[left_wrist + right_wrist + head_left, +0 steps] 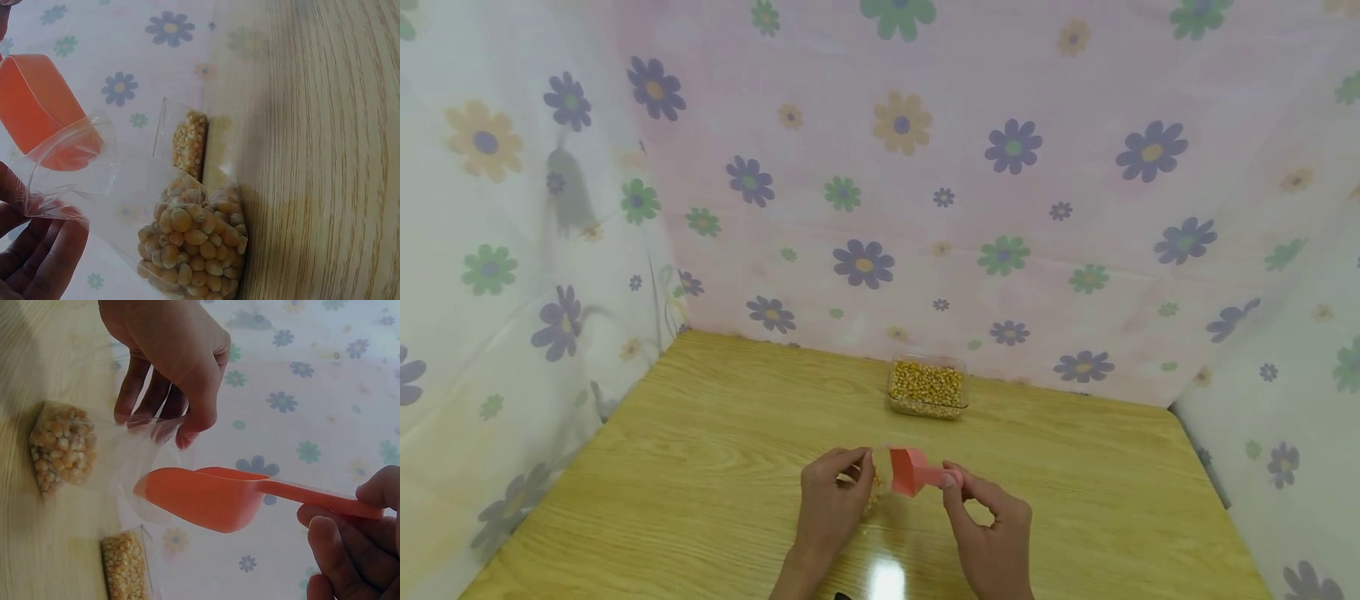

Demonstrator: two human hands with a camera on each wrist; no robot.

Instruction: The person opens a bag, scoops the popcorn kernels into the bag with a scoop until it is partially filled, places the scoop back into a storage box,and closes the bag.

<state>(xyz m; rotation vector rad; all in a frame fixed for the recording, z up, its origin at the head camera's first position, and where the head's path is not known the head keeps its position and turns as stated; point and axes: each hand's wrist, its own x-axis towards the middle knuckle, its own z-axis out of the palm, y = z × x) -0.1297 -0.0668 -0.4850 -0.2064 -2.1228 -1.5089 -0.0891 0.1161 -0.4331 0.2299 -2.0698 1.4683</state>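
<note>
Head view looks forward and down, farthest off; 2 wrist views, close and turned sideways, share scoop and bag

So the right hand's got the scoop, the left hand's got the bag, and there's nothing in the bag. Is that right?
Not quite: the bag isn't empty. It has corn in it, as the left wrist view shows. The right hand does hold the scoop, and the left hand the bag.

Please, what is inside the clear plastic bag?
Corn kernels fill the bottom of the bag, and the tip of the scoop is at its mouth. Whatever lies deeper is covered by the outer kernels.
</note>
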